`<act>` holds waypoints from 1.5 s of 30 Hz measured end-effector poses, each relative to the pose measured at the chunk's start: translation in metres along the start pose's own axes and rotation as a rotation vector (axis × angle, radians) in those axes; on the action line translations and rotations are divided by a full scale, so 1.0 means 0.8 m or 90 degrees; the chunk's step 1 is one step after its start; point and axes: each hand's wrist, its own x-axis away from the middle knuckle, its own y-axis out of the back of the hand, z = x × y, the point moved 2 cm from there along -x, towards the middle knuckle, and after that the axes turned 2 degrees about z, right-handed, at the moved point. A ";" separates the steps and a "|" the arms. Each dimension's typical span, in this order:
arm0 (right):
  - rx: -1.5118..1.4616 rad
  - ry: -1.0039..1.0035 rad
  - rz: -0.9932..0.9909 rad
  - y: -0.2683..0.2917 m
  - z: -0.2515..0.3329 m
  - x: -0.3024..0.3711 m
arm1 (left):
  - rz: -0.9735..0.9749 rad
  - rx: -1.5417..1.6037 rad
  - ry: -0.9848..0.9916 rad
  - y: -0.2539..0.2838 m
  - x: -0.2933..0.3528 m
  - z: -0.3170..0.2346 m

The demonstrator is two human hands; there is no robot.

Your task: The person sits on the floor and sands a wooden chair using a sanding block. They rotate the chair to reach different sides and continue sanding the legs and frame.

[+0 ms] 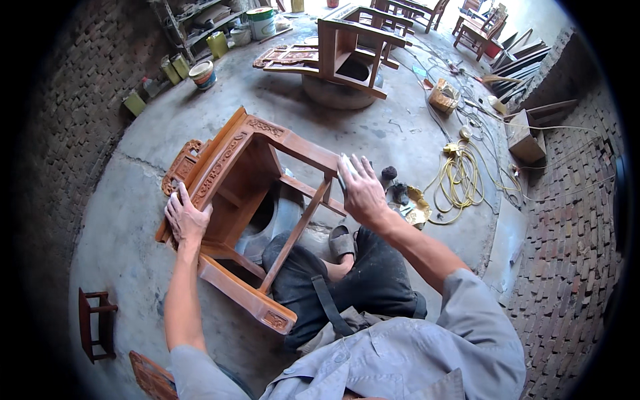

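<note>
A carved reddish-brown wooden chair [220, 180] lies tipped over in front of me, its legs and stretchers toward me, propped on a grey tyre-like round support [287, 210]. My left hand [187, 217] grips the seat edge at the left, fingers spread over the rim and thumb on the inner side. At the far leg's corner, my right hand [363, 190] presses with fingers extended. A thin dark sheet [343, 181] shows between that palm and the wood; its kind is not clear. Pale dust coats the fingers of both hands.
Another upturned chair [337, 57] rests on a round support farther off. Coiled yellow cable [463, 180] and loose cords lie at right, near a yellow tray [415, 207]. A small stool [99, 323] is at lower left. Buckets [203, 75] and tins line the left brick wall.
</note>
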 end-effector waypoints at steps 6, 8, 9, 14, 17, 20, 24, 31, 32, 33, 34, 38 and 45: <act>0.126 0.005 0.019 -0.010 0.009 -0.017 | -0.020 -0.010 -0.012 -0.002 -0.001 0.001; 0.145 0.022 0.047 -0.010 0.019 -0.003 | -0.017 -0.010 -0.006 -0.003 0.003 0.003; 0.120 0.014 0.050 -0.003 0.020 -0.005 | -0.015 -0.010 -0.003 -0.002 0.005 0.003; 0.155 -0.016 0.026 -0.017 0.010 -0.018 | -0.013 0.000 -0.007 -0.003 -0.003 -0.001; 0.147 0.009 0.058 -0.011 0.026 -0.010 | -0.008 -0.004 0.001 -0.001 0.000 0.004; 0.085 -0.046 0.053 -0.004 0.001 -0.032 | -0.003 0.007 0.002 -0.002 0.002 0.002; 0.127 -0.021 0.089 -0.003 0.035 -0.001 | 0.003 0.011 0.010 -0.001 0.004 0.005; 0.162 -0.013 0.101 -0.005 0.027 -0.011 | 0.001 0.014 0.003 -0.003 0.003 0.001; 0.107 0.025 0.164 0.009 0.045 -0.002 | 0.010 0.010 0.010 -0.001 0.001 0.005; 0.053 0.060 0.229 0.022 0.059 0.009 | 0.004 0.012 0.007 -0.001 0.002 0.004; 0.020 0.082 0.153 0.028 0.065 0.014 | -0.001 0.014 0.005 -0.002 0.003 0.004; 0.104 0.022 0.061 0.006 0.019 -0.011 | -0.007 0.016 -0.004 -0.002 0.006 0.004; 0.115 -0.009 0.049 -0.056 0.043 -0.087 | -0.007 0.000 -0.016 -0.004 -0.003 0.000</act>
